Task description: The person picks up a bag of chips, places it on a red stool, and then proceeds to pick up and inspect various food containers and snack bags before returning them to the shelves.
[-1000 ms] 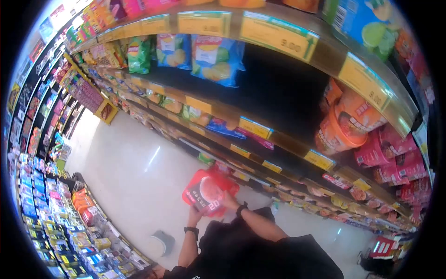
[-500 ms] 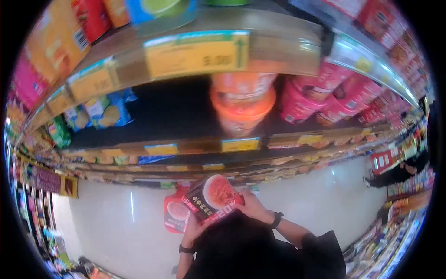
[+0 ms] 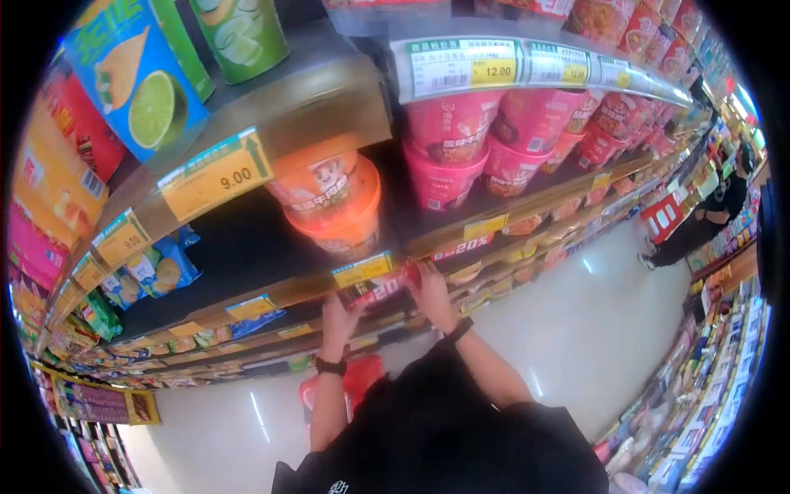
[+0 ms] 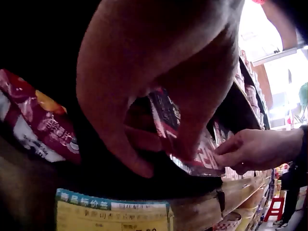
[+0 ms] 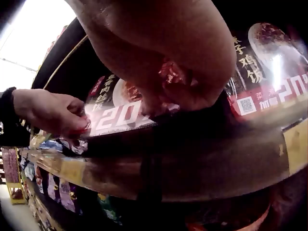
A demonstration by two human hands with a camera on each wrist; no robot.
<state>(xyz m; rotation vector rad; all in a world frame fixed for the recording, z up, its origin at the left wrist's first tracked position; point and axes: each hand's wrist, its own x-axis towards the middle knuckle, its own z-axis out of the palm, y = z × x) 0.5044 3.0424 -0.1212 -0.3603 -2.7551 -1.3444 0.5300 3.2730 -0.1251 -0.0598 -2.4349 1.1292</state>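
Both hands hold a flat boxed ready meal, dark with a red front edge and large white "20" lettering, at a lower shelf. My left hand grips its left end; my right hand grips the right end, thumb and fingers at the edge. In the left wrist view the box's front edge lies close over the shelf lip, and the upper shelf's lip hides part of it in the head view. To its right sits a similar boxed meal.
Orange tubs stand on the shelf above, with pink tubs to their right. Price tags line the shelf lips. Below my left forearm is a red package. A person in dark clothes is farther along the aisle.
The head view has swung right along the shelves. Both hands have carried the boxed meal from in front of the body forward to the lower shelf, right of the red package.
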